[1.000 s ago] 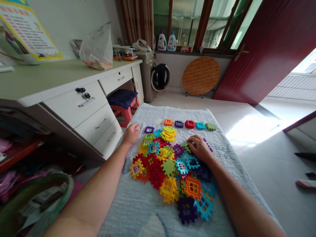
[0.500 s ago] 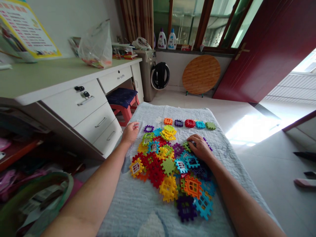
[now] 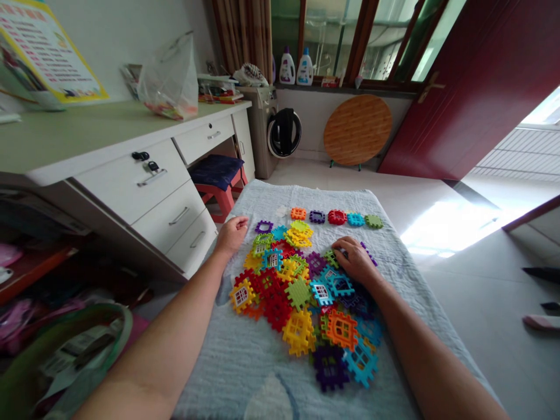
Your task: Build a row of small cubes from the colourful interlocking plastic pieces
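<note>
A heap of coloured plastic interlocking tiles [image 3: 301,297] lies on a pale blue quilted cloth [image 3: 245,356]. Beyond the heap, several single tiles [image 3: 336,217] sit in a row: orange, purple, red, blue, green. My left hand [image 3: 231,234] rests at the heap's left edge on the cloth, fingers loosely curled, holding nothing I can see. My right hand [image 3: 355,259] lies on the right side of the heap, fingers bent down over a purple tile [image 3: 366,252] and a green one.
A white desk with drawers [image 3: 144,186] stands close on the left, a red stool [image 3: 219,181] under it. A plastic bag [image 3: 168,81] sits on the desk. A round wooden tabletop [image 3: 356,131] leans on the far wall by a dark red door [image 3: 476,81].
Both hands stay almost where they were. The view has shifted slightly; the tiles have not visibly moved.
</note>
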